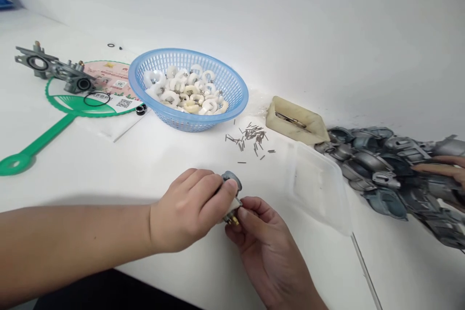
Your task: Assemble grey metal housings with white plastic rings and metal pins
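Observation:
My left hand [194,210] is wrapped around a grey metal carburetor body [232,178], tilted above the table. A white float [231,207] and brass fittings [232,220] show on its lower side, partly covered by my fingers. Close against that side, my right hand [267,232] has its thumb and fingers pinched together. Whatever sits between those fingertips is hidden. Beyond my hands, many thin metal pins [254,135] lie scattered on the table. A blue plastic basket [189,118] behind them holds several white and yellowish ring-shaped floats [196,99].
A cream box [298,126] holds thin metal tools. By it lie a clear plastic tray [319,189] and a metal rod [365,269]. Another person's hand [443,169] touches piled carburetor castings [378,164] at right. Left are a green fan [39,140] and carburetor assemblies [54,68].

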`<act>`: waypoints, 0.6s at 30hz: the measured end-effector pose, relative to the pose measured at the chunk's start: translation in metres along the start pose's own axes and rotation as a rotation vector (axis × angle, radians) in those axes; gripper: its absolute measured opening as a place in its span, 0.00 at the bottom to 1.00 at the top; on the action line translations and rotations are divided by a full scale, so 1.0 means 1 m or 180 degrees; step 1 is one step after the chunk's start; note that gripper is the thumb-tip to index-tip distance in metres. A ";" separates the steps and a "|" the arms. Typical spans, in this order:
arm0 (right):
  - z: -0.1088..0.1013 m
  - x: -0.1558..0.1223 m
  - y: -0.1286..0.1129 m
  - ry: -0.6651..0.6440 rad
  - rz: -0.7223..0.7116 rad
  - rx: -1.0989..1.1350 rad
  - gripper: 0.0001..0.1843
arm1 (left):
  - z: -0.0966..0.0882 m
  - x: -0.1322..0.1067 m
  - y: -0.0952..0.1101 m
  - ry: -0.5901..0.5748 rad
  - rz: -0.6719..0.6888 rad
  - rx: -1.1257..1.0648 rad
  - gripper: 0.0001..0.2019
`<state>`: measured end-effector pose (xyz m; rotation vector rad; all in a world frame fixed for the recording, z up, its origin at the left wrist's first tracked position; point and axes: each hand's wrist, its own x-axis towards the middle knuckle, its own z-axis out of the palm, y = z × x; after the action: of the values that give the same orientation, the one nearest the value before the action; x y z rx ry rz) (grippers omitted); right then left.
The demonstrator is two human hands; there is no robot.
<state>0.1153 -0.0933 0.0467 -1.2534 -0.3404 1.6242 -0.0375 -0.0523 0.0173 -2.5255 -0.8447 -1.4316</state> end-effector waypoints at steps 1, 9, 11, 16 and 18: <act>-0.001 0.001 0.000 -0.0057 -0.0041 -0.0067 0.15 | 0.001 0.000 0.000 -0.0020 -0.0054 -0.0053 0.16; -0.018 0.003 0.000 -0.0546 -0.1576 -0.1838 0.06 | -0.002 -0.006 -0.001 -0.0506 -0.0884 -0.1075 0.25; -0.021 0.004 -0.002 -0.0813 -0.2079 -0.2270 0.08 | -0.005 -0.005 -0.004 -0.0722 -0.1041 -0.1432 0.26; -0.025 0.005 -0.011 -0.1366 -0.2620 -0.2901 0.20 | -0.010 0.000 -0.010 -0.1141 -0.1189 -0.1910 0.23; -0.026 0.004 -0.013 -0.1523 -0.2794 -0.3113 0.24 | -0.011 0.001 -0.011 -0.1178 -0.1208 -0.2015 0.22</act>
<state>0.1446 -0.0925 0.0429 -1.0662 -1.8580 0.9173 -0.0510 -0.0468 0.0228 -3.3252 -1.1192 -1.5484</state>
